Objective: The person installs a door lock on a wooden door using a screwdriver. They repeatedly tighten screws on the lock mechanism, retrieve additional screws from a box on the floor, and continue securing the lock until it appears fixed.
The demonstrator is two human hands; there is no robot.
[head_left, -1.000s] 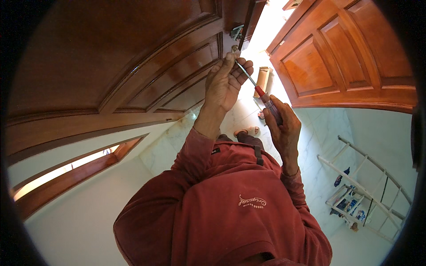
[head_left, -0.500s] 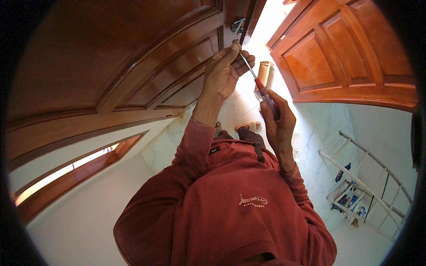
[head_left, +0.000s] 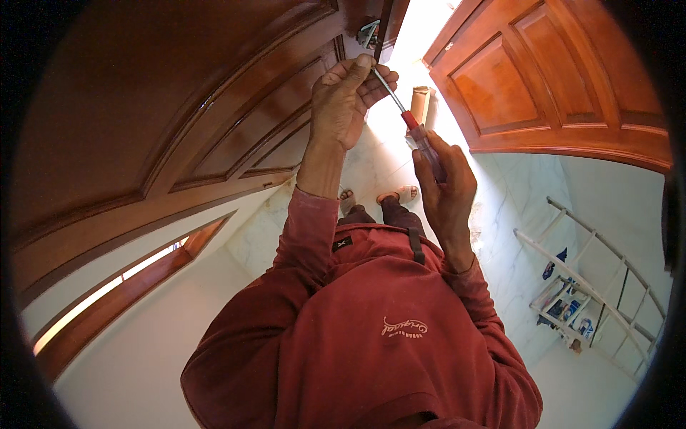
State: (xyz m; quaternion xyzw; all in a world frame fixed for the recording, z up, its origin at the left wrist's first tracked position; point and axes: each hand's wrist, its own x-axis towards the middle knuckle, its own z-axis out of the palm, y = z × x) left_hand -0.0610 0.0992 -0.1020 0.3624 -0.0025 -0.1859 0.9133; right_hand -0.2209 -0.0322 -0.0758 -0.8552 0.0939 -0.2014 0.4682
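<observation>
My right hand (head_left: pixel 449 187) grips a screwdriver (head_left: pixel 409 119) with a red and clear handle. Its metal shaft points up and left toward my left hand (head_left: pixel 337 107). There my thumb and forefinger close near the screwdriver's tip, while the other fingers are loosely curled. Whatever they pinch is too small to make out. Just beyond the fingertips, a metal lock part (head_left: pixel 369 32) shows in the dark brown panelled door (head_left: pixel 239 118).
A second, orange-brown panelled door (head_left: pixel 543 79) stands at the far right. A cardboard box (head_left: pixel 421 107) lies on the bright floor between the doors. At the right is a white ladder (head_left: pixel 572 268) with several items by its rungs.
Both hands and the screwdriver have shifted slightly left and up in the picture. The doors have shifted left too, as the view has moved. The grip looks the same.
</observation>
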